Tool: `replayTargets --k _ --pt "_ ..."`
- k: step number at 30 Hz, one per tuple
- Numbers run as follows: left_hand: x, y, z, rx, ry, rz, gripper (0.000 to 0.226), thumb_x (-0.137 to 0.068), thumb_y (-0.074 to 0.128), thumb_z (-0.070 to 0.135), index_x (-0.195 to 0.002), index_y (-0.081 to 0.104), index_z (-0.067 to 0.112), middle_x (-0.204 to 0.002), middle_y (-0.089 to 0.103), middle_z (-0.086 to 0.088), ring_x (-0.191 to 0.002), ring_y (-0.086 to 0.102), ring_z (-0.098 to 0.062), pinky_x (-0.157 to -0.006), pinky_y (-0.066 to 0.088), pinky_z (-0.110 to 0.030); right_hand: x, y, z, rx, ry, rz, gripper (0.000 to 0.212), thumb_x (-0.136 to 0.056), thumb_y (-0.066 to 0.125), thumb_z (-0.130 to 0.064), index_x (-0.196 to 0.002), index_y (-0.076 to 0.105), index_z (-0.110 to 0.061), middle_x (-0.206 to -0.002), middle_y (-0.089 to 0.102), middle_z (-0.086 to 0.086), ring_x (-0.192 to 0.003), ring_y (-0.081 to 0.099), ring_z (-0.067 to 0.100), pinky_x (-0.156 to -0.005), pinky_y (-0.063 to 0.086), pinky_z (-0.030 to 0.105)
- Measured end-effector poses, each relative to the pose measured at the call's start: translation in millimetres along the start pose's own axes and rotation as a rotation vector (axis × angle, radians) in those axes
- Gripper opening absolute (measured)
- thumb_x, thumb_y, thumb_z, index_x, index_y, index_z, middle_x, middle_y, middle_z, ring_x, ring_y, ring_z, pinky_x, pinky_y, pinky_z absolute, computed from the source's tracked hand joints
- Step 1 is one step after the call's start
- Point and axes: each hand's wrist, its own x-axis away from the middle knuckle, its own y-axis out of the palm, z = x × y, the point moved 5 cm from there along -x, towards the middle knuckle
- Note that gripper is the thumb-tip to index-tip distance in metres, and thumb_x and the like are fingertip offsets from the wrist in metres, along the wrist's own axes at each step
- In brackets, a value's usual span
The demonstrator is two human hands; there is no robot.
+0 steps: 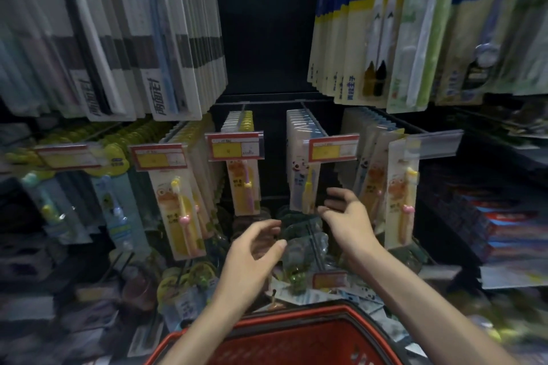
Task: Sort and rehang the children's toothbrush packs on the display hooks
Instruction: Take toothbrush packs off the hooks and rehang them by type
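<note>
A red basket (296,338) sits nearest, below the person's forearms; just beyond it both hands reach toward the display; the left hand (252,249) is open with fingers loosely curled, holding nothing I can make out; the right hand (345,216) is also open, fingers spread and bent, just in front of a white children's toothbrush pack (302,175) hanging on its hook; between the hands lie blurred clear packs (305,243) on lower hooks. Further back hang yellow children's toothbrush packs (181,207) in rows under red-and-yellow price tags (234,147); another yellow pack (401,192) hangs to the right of the right hand. Above, long adult toothbrush packs (118,38) fill the upper hooks on both sides of a dark back panel (267,24).
</note>
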Motion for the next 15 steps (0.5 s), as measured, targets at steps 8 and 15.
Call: replayTargets --k 8,15 --pt "22.5 20.1 8.8 -0.059 0.0 -0.022 0.027 -0.095 0.07 0.038 -0.122 0.066 0.041 -0.119 0.07 0.023 -0.107 0.066 0.009 -0.098 0.055 -0.024 37.2 -32.5 -24.6 0.046 -0.141 -0.06 0.027 -0.097 0.071 -0.014 -0.12 0.061 -0.026 -0.108 0.067 -0.008 -0.103 0.064 0.005 -0.086 0.051 0.021" --pt "9.9 79.4 35.1 -0.086 0.061 -0.099 0.033 -0.095 0.07 0.045 -0.126 0.062 0.043 -0.117 0.069 0.021 -0.108 0.064 0.007 -0.096 0.055 -0.027 38.0 -103.1 -33.0 -0.021 -0.247 0.322 0.014 -0.098 0.071 -0.028 -0.095 0.062 -0.018 -0.079 0.062 -0.003 -0.062 0.056 -0.001 -0.066 0.049 0.028"
